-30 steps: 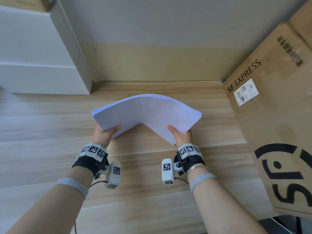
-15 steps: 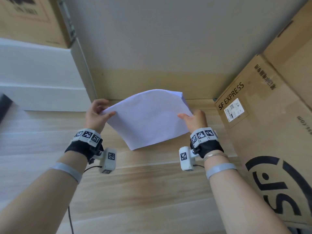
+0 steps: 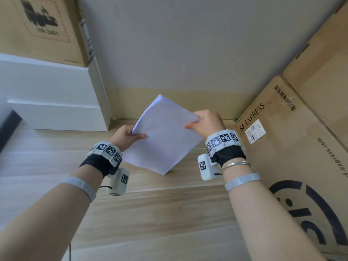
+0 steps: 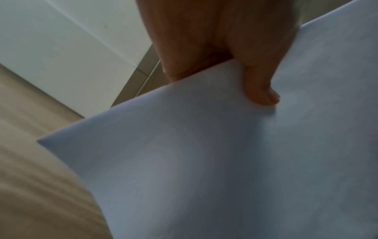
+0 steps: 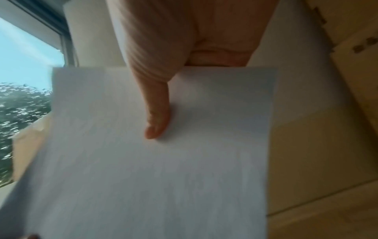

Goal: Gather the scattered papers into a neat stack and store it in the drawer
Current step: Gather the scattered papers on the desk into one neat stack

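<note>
A stack of white papers (image 3: 164,137) hangs tilted on one corner above the wooden table (image 3: 150,213), its lowest corner near the surface. My left hand (image 3: 130,136) pinches its left edge, thumb on the front face. My right hand (image 3: 203,122) pinches the upper right edge. In the left wrist view the left hand (image 4: 225,67) has its thumb pressed on the papers (image 4: 235,161). The right wrist view shows the right hand (image 5: 174,80) with its thumb flat on the papers (image 5: 153,177). A white drawer unit (image 3: 56,102) stands at the back left, its drawer fronts closed.
A large SF Express cardboard box (image 3: 293,147) stands close on the right, with another box (image 3: 323,68) behind it. A brown box (image 3: 43,29) sits on top of the drawer unit. A dark object (image 3: 7,127) shows at the far left edge. A wall closes the back.
Both hands lifted the bowed stack off the table and turned it upright, then rotated it onto one corner. The right hand rose higher than the left.
</note>
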